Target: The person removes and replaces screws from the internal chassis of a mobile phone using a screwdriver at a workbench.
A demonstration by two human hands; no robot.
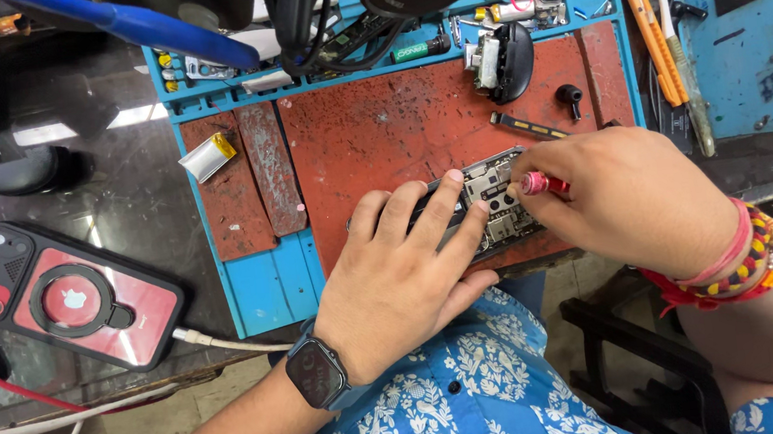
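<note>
Gripped in the right hand [628, 196], a red-handled screwdriver [541, 183] is set on the opened grey phone [493, 208], pinned flat under the open left hand [402, 277].

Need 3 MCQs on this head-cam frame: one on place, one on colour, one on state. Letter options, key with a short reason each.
1. Where does the red-cased phone lie?
A. On the dark bench left of the blue mat
B. On the mat's red pad
C. On the person's lap

2. What colour is the handle of the screwdriver in the right hand?
A. Yellow
B. Red
C. Green

3. What state is the opened phone under the left hand in?
A. Sealed
B. Back off, boards exposed
C. Wrapped in film

Key: 1 A, it sits on the dark surface beside the mat, cable plugged in. 2 B, a red grip shows between the fingers. 3 B, metal shields and boards are visible.
</note>
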